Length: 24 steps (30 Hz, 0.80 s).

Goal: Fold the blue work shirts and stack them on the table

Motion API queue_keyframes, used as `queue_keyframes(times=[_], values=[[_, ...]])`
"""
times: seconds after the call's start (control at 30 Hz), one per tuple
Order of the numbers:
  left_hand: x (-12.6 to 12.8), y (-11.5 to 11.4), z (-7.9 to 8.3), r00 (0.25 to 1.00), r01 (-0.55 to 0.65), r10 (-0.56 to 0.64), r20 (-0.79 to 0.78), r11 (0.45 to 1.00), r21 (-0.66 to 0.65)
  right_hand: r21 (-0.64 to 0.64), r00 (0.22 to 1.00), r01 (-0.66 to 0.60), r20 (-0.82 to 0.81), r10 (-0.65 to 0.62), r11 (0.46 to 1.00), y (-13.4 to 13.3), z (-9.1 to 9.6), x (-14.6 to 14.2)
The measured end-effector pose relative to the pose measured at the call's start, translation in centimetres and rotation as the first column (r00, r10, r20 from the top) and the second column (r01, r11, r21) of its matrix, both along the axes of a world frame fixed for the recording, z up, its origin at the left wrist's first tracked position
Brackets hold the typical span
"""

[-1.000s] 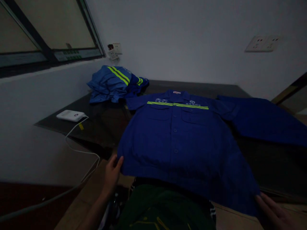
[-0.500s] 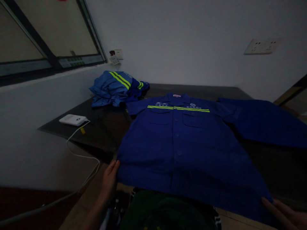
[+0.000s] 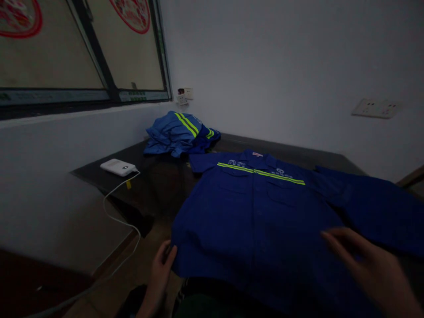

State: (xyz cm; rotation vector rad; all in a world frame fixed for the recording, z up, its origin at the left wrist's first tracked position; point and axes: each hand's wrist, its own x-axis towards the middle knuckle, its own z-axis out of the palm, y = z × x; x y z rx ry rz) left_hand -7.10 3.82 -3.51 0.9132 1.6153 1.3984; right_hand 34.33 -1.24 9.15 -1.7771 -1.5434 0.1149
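A dark blue work shirt (image 3: 251, 216) with a yellow reflective stripe across the chest lies spread front-up on a dark table (image 3: 159, 176). My left hand (image 3: 162, 267) pinches the shirt's near left hem corner, fingers closed on the cloth. My right hand (image 3: 367, 265) hovers above the shirt's right side, fingers stretched out and blurred by motion, holding nothing.
A heap of lighter blue garments (image 3: 180, 132) with reflective stripes sits at the table's far left corner. A white power bank (image 3: 118, 167) with a white cable (image 3: 122, 212) lies on the left edge. Wall sockets (image 3: 377, 108) and a window (image 3: 79, 48) are behind.
My right hand let go of the lower right hem and rose over the shirt's right side. The view tilted up and shifted. My left hand stays on the left hem corner.
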Motion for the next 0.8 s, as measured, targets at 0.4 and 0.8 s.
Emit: queue_keyframes(times=[0.4, 0.8], values=[[2.0, -0.6, -0.4, 0.985, 0.002, -0.006, 0.171, 1.0, 0.023, -0.387, 0.859, -0.272, 0.315, 0.404, 0.881, 30.1, -0.6, -27.8], [1.6, -0.7, -2.0, 0.982, -0.024, 0.039, 0.187, 0.996, -0.085, -0.327, 0.992, -0.049, 0.097, 0.085, 0.944, 36.2, -2.2, -28.9]])
